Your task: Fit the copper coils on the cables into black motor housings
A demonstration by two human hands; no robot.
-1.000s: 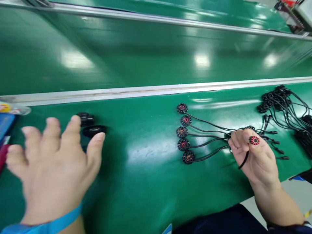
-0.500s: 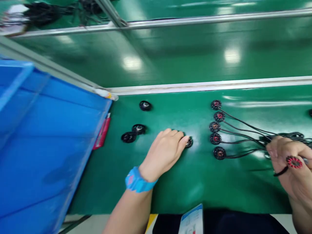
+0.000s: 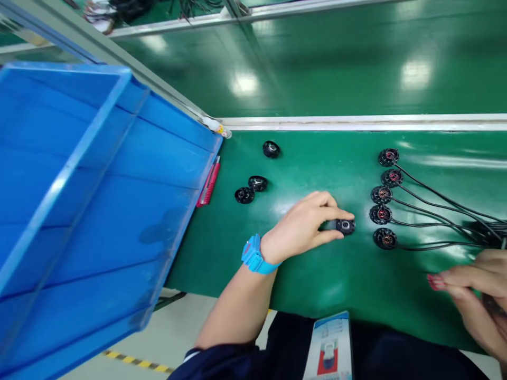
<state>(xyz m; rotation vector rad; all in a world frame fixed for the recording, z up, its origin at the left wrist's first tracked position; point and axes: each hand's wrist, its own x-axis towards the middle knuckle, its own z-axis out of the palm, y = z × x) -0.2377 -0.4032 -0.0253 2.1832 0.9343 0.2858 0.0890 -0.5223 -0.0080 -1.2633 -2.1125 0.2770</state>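
My left hand (image 3: pixel 307 224), with a blue wrist strap (image 3: pixel 257 256), pinches a small black round motor housing (image 3: pixel 345 226) between thumb and forefinger, low over the green table. At the right edge, my right hand (image 3: pixel 477 285) is closed on a red-wound motor stator (image 3: pixel 435 281), turned edge-on at the fingertips. Part of that hand lies outside the picture. Between the hands, a column of black round motor parts with red or copper windings (image 3: pixel 383 215) lies on the table, black cables (image 3: pixel 431 224) running from them to the right.
Three more black round parts (image 3: pixel 257 183) lie to the left on the green table (image 3: pixel 222 253). A red-handled tool (image 3: pixel 209 182) rests beside a large blue bin (image 3: pixel 119 211). A small white tube (image 3: pixel 216 126) is at the bin's far corner. A badge (image 3: pixel 328 345) hangs at my chest.
The view has shifted left. My left hand has gone from covering the housing to pinching its sides, slightly further right. My right hand has moved left and nearer, turning the stator edge-on.
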